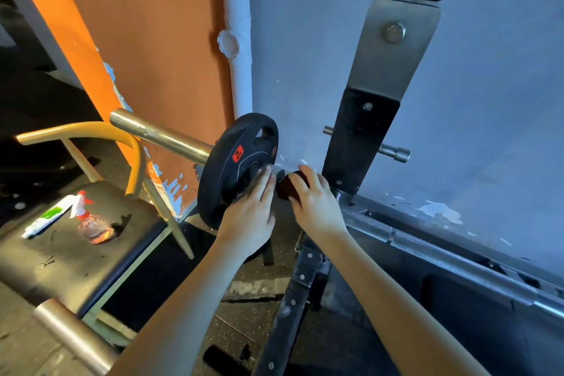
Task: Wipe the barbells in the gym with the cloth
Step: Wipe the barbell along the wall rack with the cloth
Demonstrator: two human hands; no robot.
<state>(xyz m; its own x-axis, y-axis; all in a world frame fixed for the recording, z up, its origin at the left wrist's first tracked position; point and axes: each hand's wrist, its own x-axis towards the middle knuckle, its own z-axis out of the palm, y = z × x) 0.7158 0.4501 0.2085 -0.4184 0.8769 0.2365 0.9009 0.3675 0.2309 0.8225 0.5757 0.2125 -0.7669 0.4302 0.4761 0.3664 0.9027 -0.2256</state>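
A barbell (439,250) lies across a rack, its knurled shaft running from the lower right up to a black weight plate (235,162) with a red label. The brassy sleeve end (158,134) sticks out to the left of the plate. My left hand (248,214) lies against the plate's face near its hub, fingers straight. My right hand (314,198) grips a dark brown cloth (287,186) wrapped round the bar just to the right of the plate's collar.
The black rack upright (366,119) with a steel bracket and pins rises right behind my right hand. A black padded bench (61,253) at the left carries a spray bottle (91,220) and a white-green tube (48,220). A yellow curved frame (91,131) and orange pillar stand behind.
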